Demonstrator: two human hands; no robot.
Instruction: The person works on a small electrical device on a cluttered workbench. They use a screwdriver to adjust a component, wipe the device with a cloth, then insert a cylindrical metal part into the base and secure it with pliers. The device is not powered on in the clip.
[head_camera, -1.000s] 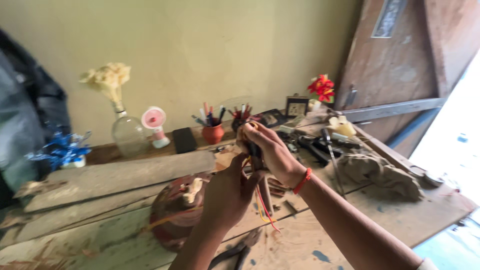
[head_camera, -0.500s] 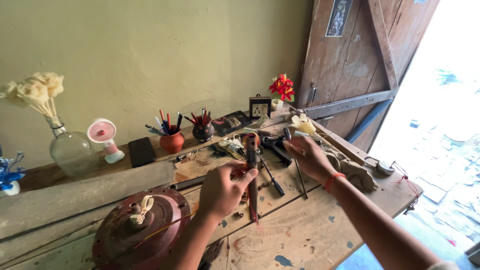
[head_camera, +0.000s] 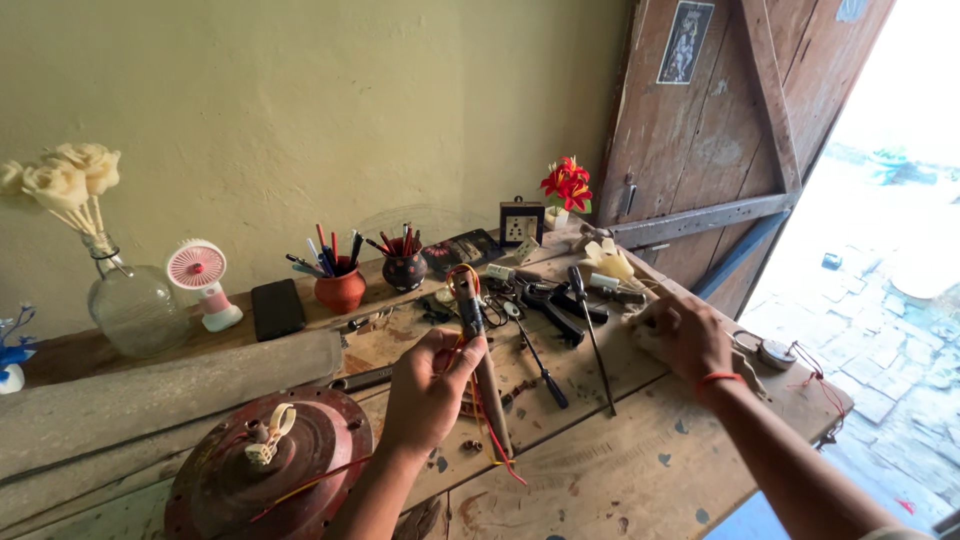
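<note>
My left hand (head_camera: 430, 390) grips a slim brown tool handle (head_camera: 480, 345) with red, yellow and orange wires (head_camera: 497, 450) trailing from it, held upright over the wooden workbench (head_camera: 620, 470). My right hand (head_camera: 685, 335), with a red thread on the wrist, rests on a crumpled beige cloth (head_camera: 650, 340) at the right side of the bench. A round rust-red fan motor housing (head_camera: 265, 465) lies at the lower left, close to my left forearm. Screwdrivers (head_camera: 590, 330) and pliers (head_camera: 545, 305) lie between my two hands.
Two pots of pens (head_camera: 340, 285) stand at the back by the yellow wall, with a dark phone (head_camera: 277, 308), a small pink fan (head_camera: 200, 280) and a glass vase of cream flowers (head_camera: 125, 300). Red flowers (head_camera: 567, 185) stand by a wooden door (head_camera: 720, 130). A grey fan blade (head_camera: 150, 395) lies at left.
The view has swung left to right. My right hand let go of the wired tool and moved right onto the cloth. My left hand still holds the tool.
</note>
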